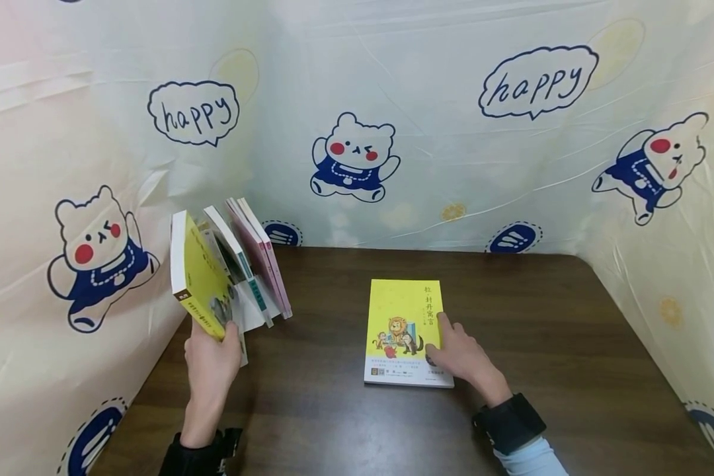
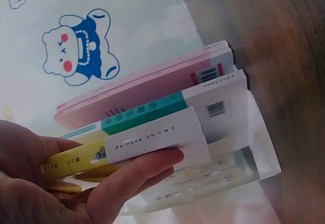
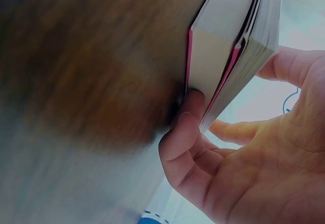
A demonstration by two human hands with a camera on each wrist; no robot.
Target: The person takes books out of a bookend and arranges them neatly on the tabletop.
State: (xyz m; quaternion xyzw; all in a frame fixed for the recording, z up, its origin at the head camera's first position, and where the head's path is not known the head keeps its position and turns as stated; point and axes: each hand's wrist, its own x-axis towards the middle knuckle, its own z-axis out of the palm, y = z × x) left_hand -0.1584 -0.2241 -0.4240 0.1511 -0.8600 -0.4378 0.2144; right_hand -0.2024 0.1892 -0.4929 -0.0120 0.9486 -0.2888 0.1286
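Note:
On the left, my left hand (image 1: 211, 360) grips a thick yellow book (image 1: 202, 274) by its lower end, thumb on one side and fingers on the other. Its yellow-and-white spine (image 2: 137, 148) shows in the left wrist view. Right of it, a book with a green-and-white spine (image 1: 256, 291) and pink books (image 1: 268, 264) stand upright, leaning slightly. Another yellow book (image 1: 401, 304), with cartoon animals on its cover, lies flat mid-table. My right hand (image 1: 467, 354) holds its right edge. Pages and pink cover edges (image 3: 223, 51) show between thumb and fingers in the right wrist view.
A white holder (image 2: 264, 132) stands around the upright books. The dark wooden table (image 1: 541, 317) meets a pale cloth backdrop (image 1: 440, 152) with bear drawings at the back and both sides.

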